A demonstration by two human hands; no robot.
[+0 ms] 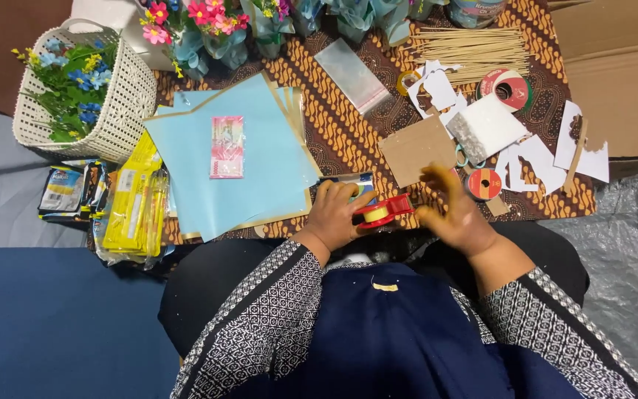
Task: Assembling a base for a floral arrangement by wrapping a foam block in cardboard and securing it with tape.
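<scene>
Both hands sit at the near edge of the patterned cloth [348, 140], the left hand [336, 214] with fingers curled round a red tape dispenser [382, 210], the right hand [455, 214] just beside it, blurred, fingers loosely spread, light-blue paper sheets [238, 159] lying left of the dispenser.

white basket [123, 111] of flowers, light blue paper sheets [260, 174], wooden skewers [474, 52], yellow packets [134, 210]
</scene>
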